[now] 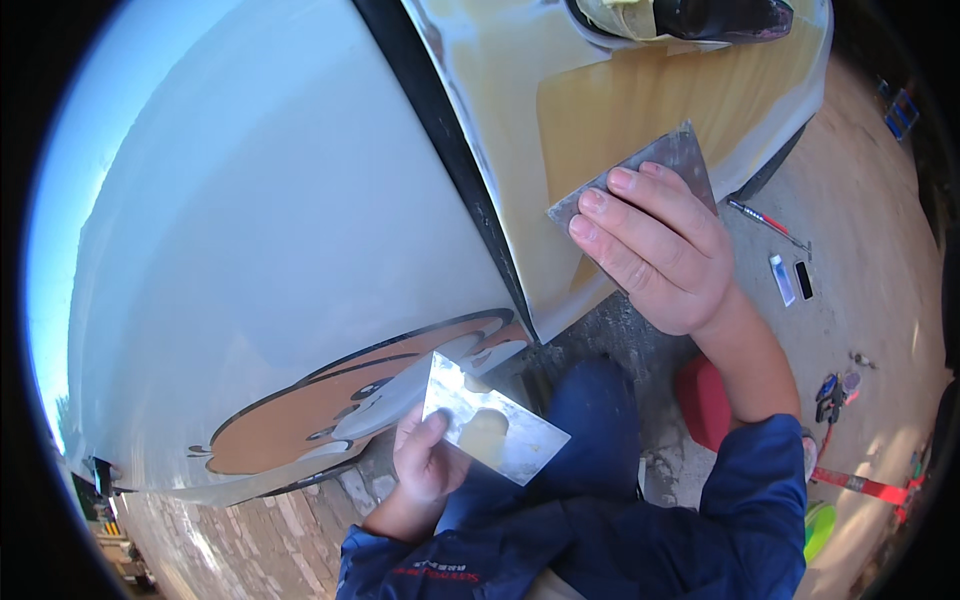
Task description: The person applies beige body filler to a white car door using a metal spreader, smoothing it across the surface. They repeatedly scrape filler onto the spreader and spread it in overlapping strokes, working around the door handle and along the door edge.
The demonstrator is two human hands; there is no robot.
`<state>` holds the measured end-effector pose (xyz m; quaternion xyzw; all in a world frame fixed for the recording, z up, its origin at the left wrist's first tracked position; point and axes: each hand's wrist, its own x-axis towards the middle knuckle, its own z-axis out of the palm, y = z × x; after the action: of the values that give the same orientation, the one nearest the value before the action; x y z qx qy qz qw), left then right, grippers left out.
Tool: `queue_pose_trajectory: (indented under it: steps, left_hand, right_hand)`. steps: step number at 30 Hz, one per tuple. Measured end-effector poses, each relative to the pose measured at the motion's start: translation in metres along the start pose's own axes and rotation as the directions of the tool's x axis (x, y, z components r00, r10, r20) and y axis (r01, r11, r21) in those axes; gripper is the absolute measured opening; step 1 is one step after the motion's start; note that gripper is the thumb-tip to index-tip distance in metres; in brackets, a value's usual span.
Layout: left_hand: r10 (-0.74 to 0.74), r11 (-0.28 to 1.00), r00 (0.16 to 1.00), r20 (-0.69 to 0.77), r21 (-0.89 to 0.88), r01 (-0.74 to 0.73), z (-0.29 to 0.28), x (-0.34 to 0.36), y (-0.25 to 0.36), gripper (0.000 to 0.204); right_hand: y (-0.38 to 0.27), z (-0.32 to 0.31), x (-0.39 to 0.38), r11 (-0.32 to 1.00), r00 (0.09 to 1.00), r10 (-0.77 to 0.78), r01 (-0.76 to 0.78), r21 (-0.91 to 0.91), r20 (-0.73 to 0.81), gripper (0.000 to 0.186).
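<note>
The thumb of the right hand hides behind the dark plate, fingertips of the left hand behind the pale plate; below the panel, the right forearm part-covers a red object, atop it a black fitting is cut off, and to its lower right, clutter is too small to tell.

So my right hand is up high and well out front, back of it facing me, fingers nearly straight, lined up close and angled up to the left. Kinda pale, dusty-looking fingertips, ngl. Right forearm is bare and slants up to the wrist. Left hand is lower and closer in, clamped in a pinch with the thumb on top. Can't really make out my left fingers, they're mostly tucked behind. Left wrist is bare too.
</note>
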<state>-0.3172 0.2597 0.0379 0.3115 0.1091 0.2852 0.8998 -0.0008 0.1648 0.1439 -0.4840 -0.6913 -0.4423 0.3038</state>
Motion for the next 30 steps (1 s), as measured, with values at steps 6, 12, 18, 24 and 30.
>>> queue_pose_trajectory:
  steps: [6, 12, 18, 24, 30]
  left_hand:
    - [-0.027, 1.0, 1.0, -0.001, -0.005, 0.027, -0.014, 0.002, -0.005, 0.046]
    - [-0.048, 0.999, 0.999, 0.005, -0.017, 0.048, -0.023, 0.004, -0.01, 0.047]
    - [-0.081, 0.995, 0.993, -0.08, 0.047, 0.085, -0.03, 0.001, -0.016, 0.049]
    - [-0.101, 0.994, 0.994, -0.044, 0.029, 0.102, -0.037, -0.001, -0.015, 0.048]
    - [-0.122, 0.991, 0.992, -0.029, 0.044, 0.124, -0.036, -0.001, -0.014, 0.048]
  right_hand:
    - [-0.016, 0.026, -0.048, 0.999, 0.999, 0.042, -0.042, 0.013, -0.013, 0.029]
    - [-0.034, 0.049, -0.096, 0.996, 0.998, 0.068, -0.068, 0.052, 0.01, 0.027]
    - [-0.051, 0.076, -0.139, 0.992, 0.996, 0.094, -0.093, 0.082, -0.007, 0.026]
    - [-0.062, 0.092, -0.173, 0.985, 0.99, 0.139, -0.14, 0.105, 0.01, 0.028]
    - [-0.071, 0.101, -0.191, 0.973, 0.981, 0.177, -0.186, 0.14, 0.073, 0.029]
